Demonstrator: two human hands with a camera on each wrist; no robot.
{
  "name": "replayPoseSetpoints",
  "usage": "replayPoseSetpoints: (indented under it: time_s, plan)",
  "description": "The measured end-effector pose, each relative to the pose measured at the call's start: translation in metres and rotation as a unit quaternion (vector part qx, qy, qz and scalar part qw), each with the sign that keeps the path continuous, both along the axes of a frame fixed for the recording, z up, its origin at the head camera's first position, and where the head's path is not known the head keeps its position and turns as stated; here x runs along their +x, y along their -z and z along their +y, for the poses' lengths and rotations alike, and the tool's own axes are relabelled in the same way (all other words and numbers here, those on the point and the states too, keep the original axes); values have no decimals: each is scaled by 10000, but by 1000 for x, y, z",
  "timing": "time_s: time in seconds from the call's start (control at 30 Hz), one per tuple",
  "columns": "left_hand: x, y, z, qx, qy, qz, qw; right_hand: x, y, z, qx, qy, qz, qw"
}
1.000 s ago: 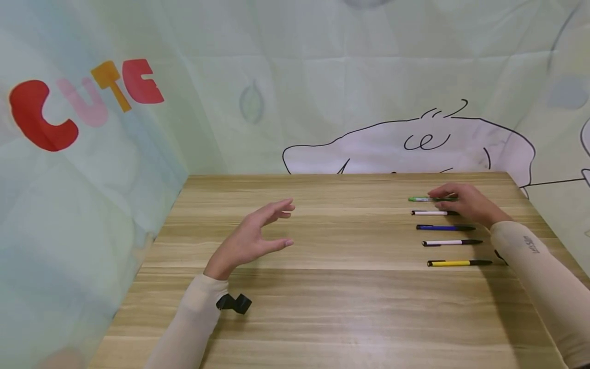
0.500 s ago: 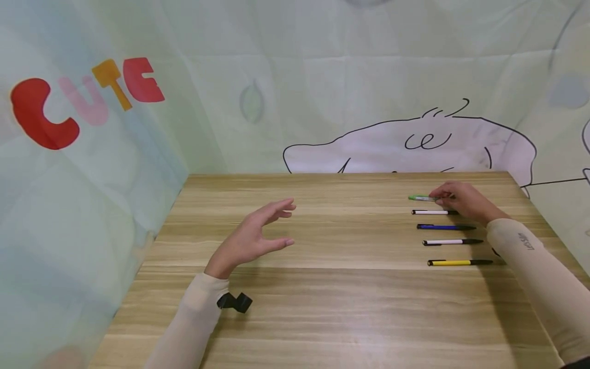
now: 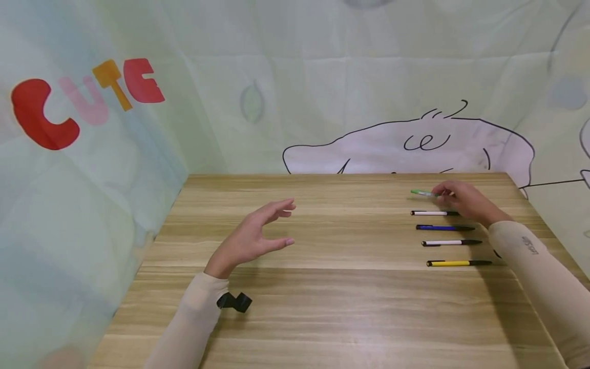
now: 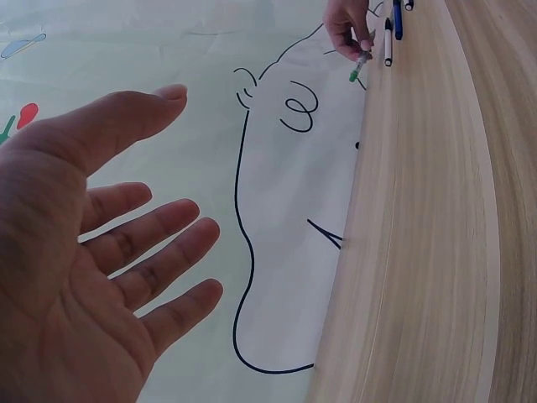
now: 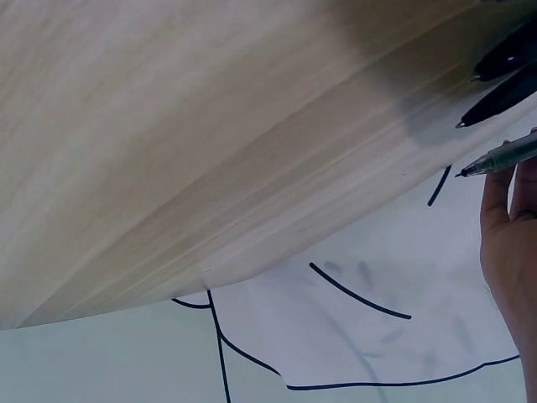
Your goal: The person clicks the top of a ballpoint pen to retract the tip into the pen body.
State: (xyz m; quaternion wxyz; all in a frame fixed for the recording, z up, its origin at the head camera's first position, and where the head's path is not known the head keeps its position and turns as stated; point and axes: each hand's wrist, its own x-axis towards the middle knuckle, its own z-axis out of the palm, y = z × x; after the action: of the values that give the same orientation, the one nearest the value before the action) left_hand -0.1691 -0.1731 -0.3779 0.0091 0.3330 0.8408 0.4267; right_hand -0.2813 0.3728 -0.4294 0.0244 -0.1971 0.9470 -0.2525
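My right hand (image 3: 463, 202) pinches a green-ended pen (image 3: 420, 192) between thumb and fingers at the table's far right. The pen's green end tilts up over the wood, and its dark pointed tip (image 5: 470, 170) shows in the right wrist view. Below it in the head view lie a white pen (image 3: 430, 213), a blue pen (image 3: 440, 227), another white pen (image 3: 443, 243) and a yellow pen (image 3: 449, 263), roughly parallel. My left hand (image 3: 251, 238) hovers over the left half of the table, fingers extended and thumb apart, with nothing in it.
The wooden table (image 3: 341, 307) ends at a cloth backdrop (image 3: 322, 92) with a line-drawn cartoon figure behind it and coloured letters on the left. A small black wrist device (image 3: 235, 303) hangs at the left sleeve.
The green-ended pen, flat on the table a second ago, has come up slightly in my right fingers and is now tilted. My left hand stays put.
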Motion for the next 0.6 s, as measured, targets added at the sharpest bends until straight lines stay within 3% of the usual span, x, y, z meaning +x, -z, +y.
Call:
replayPoseSetpoints:
  time_s: [0.37, 0.6]
  plan:
    - [-1, 1, 0, -37, -33, -5, 10000, 7, -6, -4, -296, 35, 310, 9991]
    - [-1, 1, 1, -56, -39, 19, 10000, 13, -15, -8, -482, 295, 151, 9983]
